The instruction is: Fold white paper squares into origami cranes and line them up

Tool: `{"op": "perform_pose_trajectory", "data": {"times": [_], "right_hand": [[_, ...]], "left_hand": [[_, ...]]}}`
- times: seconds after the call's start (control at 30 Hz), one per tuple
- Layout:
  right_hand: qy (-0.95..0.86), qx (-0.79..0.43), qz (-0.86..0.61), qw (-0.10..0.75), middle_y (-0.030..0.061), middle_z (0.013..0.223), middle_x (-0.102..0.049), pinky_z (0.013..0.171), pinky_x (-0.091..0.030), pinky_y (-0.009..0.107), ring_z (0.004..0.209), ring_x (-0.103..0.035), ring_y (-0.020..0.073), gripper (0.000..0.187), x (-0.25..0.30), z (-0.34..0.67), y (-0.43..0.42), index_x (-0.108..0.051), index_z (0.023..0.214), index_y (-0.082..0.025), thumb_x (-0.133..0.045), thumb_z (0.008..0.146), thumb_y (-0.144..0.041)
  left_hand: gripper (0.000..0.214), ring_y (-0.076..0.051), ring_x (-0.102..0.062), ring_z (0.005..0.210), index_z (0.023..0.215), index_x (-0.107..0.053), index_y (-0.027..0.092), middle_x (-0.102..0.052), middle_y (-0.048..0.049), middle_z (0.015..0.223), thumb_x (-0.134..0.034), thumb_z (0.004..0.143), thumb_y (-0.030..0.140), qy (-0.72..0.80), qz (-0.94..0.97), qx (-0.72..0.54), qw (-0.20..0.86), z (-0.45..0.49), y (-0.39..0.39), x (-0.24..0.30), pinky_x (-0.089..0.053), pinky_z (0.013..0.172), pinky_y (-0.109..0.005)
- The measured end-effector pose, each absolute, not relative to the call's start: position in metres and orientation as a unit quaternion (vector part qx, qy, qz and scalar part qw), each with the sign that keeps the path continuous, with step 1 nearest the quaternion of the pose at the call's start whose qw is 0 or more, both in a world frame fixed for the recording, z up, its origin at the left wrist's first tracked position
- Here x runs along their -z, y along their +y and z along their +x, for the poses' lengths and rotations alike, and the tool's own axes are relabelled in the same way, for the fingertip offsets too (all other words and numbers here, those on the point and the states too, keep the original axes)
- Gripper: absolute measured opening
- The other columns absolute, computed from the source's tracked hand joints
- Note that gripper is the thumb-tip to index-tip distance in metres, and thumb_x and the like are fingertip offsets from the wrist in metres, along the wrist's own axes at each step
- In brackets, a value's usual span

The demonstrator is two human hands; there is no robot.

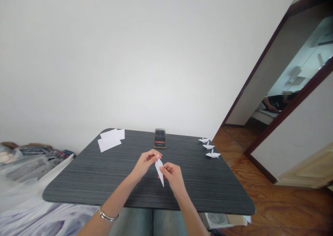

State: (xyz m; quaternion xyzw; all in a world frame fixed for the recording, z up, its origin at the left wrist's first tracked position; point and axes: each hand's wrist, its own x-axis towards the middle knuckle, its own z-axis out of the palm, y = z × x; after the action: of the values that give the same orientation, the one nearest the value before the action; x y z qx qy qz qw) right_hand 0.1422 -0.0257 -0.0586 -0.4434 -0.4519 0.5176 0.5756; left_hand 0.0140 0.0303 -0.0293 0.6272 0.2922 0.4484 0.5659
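Note:
A narrow piece of folded white paper [159, 170] is held above the table, its pointed end toward me. My left hand [146, 162] pinches its upper end between thumb and fingers. Lower down, my right hand [172, 176] grips the paper's right edge, thumb on top. Three finished white paper cranes stand in a row near the table's right edge: a back crane [203, 140], a middle crane [208, 146] and a front crane [213, 155]. Several flat white paper sheets [110, 140] lie overlapping at the back left.
A phone [160, 139] leans at the back middle of the dark table [109, 180], against the white wall. Bedding and clothes [31, 166] lie to the left. An open box [217, 219] shows below the front right edge. Through the doorway, a person [275, 102] is at a distance.

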Motion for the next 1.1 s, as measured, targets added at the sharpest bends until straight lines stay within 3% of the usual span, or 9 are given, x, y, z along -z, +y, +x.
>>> {"op": "perform_pose_trajectory", "data": {"times": [0.2, 0.37, 0.73, 1.1], "right_hand": [[-0.449, -0.516, -0.446, 0.576, -0.0003, 0.05, -0.06, 0.046, -0.042, 0.022, 0.044, -0.054, 0.0115, 0.021, 0.059, 0.142, -0.025, -0.058, 0.06, -0.013, -0.065, 0.067, -0.032], [-0.461, -0.509, -0.445, 0.575, -0.0002, 0.05, -0.06, 0.046, -0.041, 0.021, 0.044, -0.054, 0.0112, 0.02, 0.062, 0.144, -0.024, -0.059, 0.061, -0.013, -0.064, 0.069, -0.031], [-0.47, -0.527, -0.436, 0.557, 0.0004, 0.05, -0.061, 0.045, -0.04, 0.02, 0.044, -0.053, 0.0107, 0.02, 0.059, 0.143, -0.027, -0.059, 0.061, -0.013, -0.064, 0.069, -0.03], [-0.47, -0.532, -0.441, 0.55, -0.0005, 0.049, -0.06, 0.045, -0.04, 0.019, 0.043, -0.053, 0.0097, 0.02, 0.055, 0.143, -0.03, -0.058, 0.061, -0.013, -0.063, 0.069, -0.031]], "left_hand": [[0.024, -0.016, -0.052, 0.073, 0.069, -0.064, 0.012, -0.061, -0.0058, 0.078, -0.059, 0.072, 0.035, 0.316, 0.656, -0.45, 0.517, 0.011, 0.034, 0.03, -0.039, 0.066, -0.027], [0.03, -0.017, -0.053, 0.078, 0.074, -0.066, 0.012, -0.061, -0.0074, 0.086, -0.048, 0.081, 0.035, 0.296, 0.695, -0.419, 0.505, 0.006, 0.034, 0.026, -0.04, 0.069, -0.027], [0.014, -0.016, -0.053, 0.082, 0.076, -0.061, 0.013, -0.058, -0.0065, 0.092, -0.057, 0.076, 0.026, 0.244, 0.718, -0.37, 0.536, -0.005, 0.044, 0.026, -0.042, 0.072, -0.027], [0.019, -0.015, -0.054, 0.081, 0.072, -0.059, 0.013, -0.06, -0.0057, 0.089, -0.049, 0.081, 0.027, 0.261, 0.8, -0.337, 0.422, -0.012, 0.042, 0.012, -0.04, 0.074, -0.027]]}}
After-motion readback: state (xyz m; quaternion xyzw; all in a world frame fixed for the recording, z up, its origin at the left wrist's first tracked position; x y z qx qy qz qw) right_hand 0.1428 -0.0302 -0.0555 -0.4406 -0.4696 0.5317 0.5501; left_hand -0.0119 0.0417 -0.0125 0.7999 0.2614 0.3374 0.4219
